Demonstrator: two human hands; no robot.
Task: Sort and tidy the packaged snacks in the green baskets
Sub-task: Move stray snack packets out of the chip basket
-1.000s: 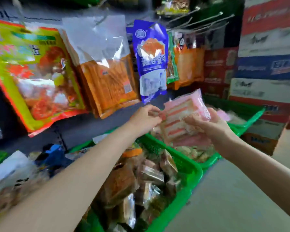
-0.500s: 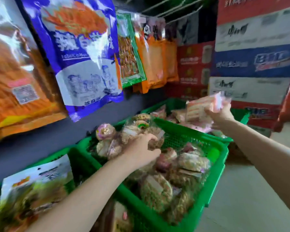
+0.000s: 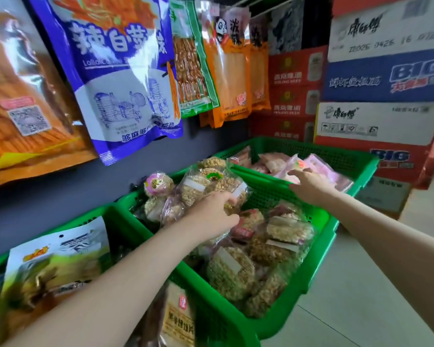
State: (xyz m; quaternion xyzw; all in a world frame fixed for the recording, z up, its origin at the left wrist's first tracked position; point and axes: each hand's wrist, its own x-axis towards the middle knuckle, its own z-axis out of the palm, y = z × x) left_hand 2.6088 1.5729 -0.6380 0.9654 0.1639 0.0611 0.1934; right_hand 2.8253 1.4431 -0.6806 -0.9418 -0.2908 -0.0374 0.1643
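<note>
Green baskets below a grey wall; left hand gripping puffed-snack bag, right hand fingers flat.

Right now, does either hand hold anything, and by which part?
The left hand grips a clear snack pack by its lower edge. The right hand rests open on pink packs.

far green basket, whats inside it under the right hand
The far green basket holds pink-wrapped snack packs, with the right hand reaching onto them. Whatever lies under the top layer and beneath the hand is covered.
</note>
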